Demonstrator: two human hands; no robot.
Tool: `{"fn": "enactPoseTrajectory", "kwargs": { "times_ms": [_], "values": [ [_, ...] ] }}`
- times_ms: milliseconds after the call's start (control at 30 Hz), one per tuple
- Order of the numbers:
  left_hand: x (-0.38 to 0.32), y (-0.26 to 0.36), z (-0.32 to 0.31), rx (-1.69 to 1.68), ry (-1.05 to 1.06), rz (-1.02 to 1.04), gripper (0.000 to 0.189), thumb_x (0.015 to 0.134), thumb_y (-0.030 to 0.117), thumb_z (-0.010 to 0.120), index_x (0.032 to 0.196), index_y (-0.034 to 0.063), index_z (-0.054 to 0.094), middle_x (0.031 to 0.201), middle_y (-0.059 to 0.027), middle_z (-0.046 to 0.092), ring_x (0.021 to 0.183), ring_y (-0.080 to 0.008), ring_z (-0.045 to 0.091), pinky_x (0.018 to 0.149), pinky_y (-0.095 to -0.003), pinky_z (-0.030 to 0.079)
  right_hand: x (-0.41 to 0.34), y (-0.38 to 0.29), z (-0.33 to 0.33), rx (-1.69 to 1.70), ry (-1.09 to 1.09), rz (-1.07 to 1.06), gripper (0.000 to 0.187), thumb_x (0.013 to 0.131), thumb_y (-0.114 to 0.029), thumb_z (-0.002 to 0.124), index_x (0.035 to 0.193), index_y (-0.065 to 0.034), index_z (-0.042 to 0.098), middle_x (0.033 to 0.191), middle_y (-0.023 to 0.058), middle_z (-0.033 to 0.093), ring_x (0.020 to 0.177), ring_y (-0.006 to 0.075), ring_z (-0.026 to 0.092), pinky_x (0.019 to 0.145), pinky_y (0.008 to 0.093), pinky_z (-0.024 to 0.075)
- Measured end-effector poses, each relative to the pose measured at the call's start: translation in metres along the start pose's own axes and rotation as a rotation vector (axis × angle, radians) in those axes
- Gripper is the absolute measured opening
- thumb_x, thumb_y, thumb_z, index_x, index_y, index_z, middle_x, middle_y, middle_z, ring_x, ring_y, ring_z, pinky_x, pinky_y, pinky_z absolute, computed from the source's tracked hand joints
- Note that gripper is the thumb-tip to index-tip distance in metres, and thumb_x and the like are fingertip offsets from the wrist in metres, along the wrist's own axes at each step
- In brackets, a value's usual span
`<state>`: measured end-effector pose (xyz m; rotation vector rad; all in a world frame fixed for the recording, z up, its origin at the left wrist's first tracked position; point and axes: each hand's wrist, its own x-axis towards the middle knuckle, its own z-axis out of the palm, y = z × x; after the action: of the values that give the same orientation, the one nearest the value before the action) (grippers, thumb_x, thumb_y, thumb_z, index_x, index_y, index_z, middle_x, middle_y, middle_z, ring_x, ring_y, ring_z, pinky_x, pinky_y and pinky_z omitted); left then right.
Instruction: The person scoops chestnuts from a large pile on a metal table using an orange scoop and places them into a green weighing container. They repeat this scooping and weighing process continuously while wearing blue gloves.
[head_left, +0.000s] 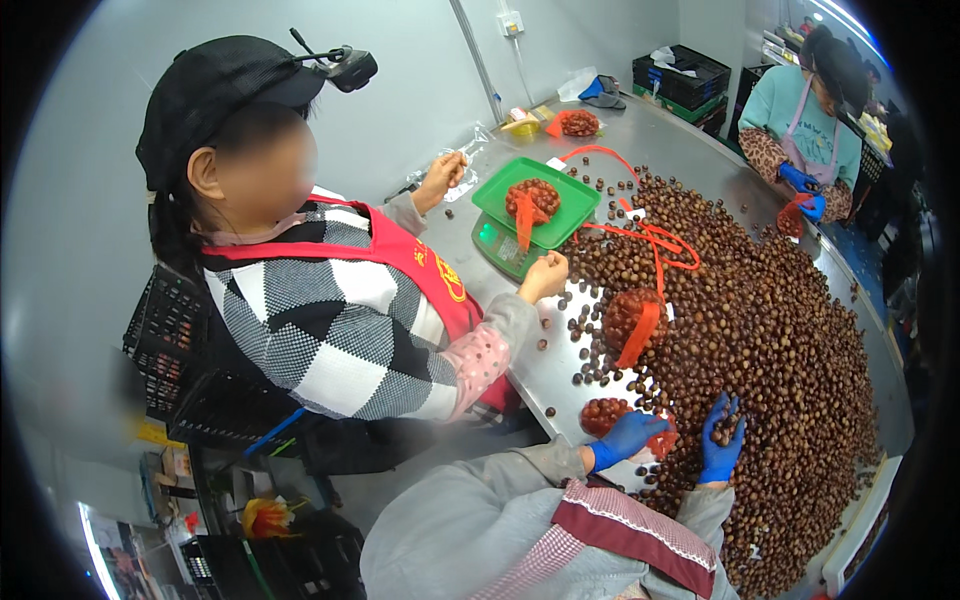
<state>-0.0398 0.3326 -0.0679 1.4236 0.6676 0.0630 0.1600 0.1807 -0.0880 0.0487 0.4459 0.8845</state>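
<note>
My left hand (630, 439), in a blue glove, grips the edge of a red mesh bag (663, 439) at the near side of the steel table. My right hand (721, 442), also blue-gloved, is palm up with a few round brown nuts (724, 430) cupped in it, over the large heap of nuts (780, 337). A filled red net bag (606, 416) lies just left of my left hand. Farther up, another filled net bag (634, 319) with a red strap rests against the heap.
A co-worker in a red apron (420, 262) stands at left, bare hands beside a green scale (502, 244) whose tray (559, 169) holds a netted bag (532, 201). Another co-worker (806, 127) is across the table (697, 142). Black crates (679, 75) stand at the far end.
</note>
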Motion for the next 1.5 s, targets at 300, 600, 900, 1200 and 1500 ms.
{"fn": "enactPoseTrajectory", "kwargs": {
  "times_ms": [300, 600, 900, 1200, 1500],
  "values": [
    [-0.020, 0.001, -0.025, 0.386, 0.067, 0.352, 0.029, 0.101, 0.015, 0.050, 0.122, 0.0079, 0.069, 0.077, -0.0015, 0.063, 0.064, -0.0104, 0.056, 0.059, -0.0292, 0.046, -0.005, 0.048, 0.014, -0.193, -0.292, 0.081, 0.050, 0.105, -0.035, 0.038, 0.152, -0.0170, 0.041, 0.159, 0.0130, 0.034, 0.145, 0.0392, 0.031, 0.119, 0.0571, 0.0236],
    [-0.017, 0.028, -0.022, -0.243, 0.095, -0.080, 0.029, 0.101, 0.022, 0.055, 0.110, 0.0008, 0.073, 0.052, 0.0056, 0.040, 0.041, -0.0047, 0.035, 0.039, -0.0239, 0.025, 0.009, 0.039, 0.020, -0.117, -0.184, -0.010, 0.053, 0.105, -0.044, 0.029, 0.152, -0.0224, 0.041, 0.160, 0.0091, 0.031, 0.144, 0.0406, 0.030, 0.117, 0.0637, 0.0207],
    [-0.023, 0.047, -0.019, -0.266, -0.012, -0.053, 0.038, 0.104, 0.030, 0.050, 0.117, -0.0006, 0.069, 0.050, 0.0039, 0.039, 0.042, -0.0067, 0.033, 0.041, -0.0247, 0.024, 0.007, 0.043, 0.021, -0.227, -0.177, -0.004, 0.050, 0.101, -0.028, 0.037, 0.151, -0.0206, 0.042, 0.158, 0.0108, 0.034, 0.144, 0.0387, 0.031, 0.117, 0.0608, 0.0232],
    [-0.026, 0.047, -0.021, -0.276, 0.006, -0.063, 0.039, 0.105, 0.027, 0.047, 0.119, -0.0017, 0.068, 0.049, 0.0044, 0.039, 0.040, -0.0064, 0.032, 0.041, -0.0235, 0.024, 0.002, 0.044, 0.010, -0.062, -0.122, 0.053, 0.039, 0.105, -0.028, 0.046, 0.142, -0.0186, 0.052, 0.147, 0.0146, 0.048, 0.134, 0.0319, 0.047, 0.103, 0.0493, 0.0464],
    [-0.012, 0.028, -0.010, -0.257, -0.005, -0.141, 0.036, 0.102, 0.031, 0.055, 0.079, 0.0049, 0.064, 0.049, 0.0016, 0.047, 0.038, -0.0092, 0.038, 0.039, -0.0256, 0.027, -0.029, 0.052, 0.022, -0.247, -0.053, 0.037, 0.046, 0.102, -0.025, 0.042, 0.146, -0.0140, 0.047, 0.144, 0.0136, 0.050, 0.135, 0.0386, 0.044, 0.112, 0.0642, 0.0332]
  ]
}}
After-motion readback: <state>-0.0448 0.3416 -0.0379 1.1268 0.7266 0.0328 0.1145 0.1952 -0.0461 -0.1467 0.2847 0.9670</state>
